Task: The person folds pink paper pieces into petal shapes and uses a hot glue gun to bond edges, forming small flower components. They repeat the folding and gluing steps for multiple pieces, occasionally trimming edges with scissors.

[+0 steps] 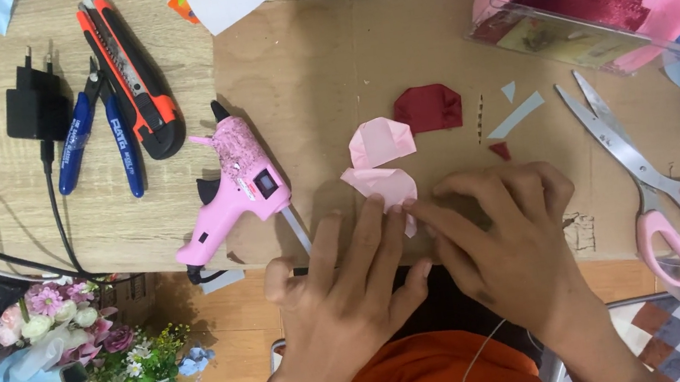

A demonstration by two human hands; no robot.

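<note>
Resting at lower centre, a pale pink paper piece (pixel 381 184) is pressed by the spread left hand (pixel 344 291) and pinched by the curled right hand (pixel 509 243).

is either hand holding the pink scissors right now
No, the pink scissors lie untouched on the cardboard; both hands press a pink paper piece.

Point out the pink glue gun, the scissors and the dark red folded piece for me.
pink glue gun (pixel 241 182), head view, on the middle of its body.
scissors (pixel 613 137), head view, on the steel blades near the pivot.
dark red folded piece (pixel 428 107), head view, on its centre.
</note>
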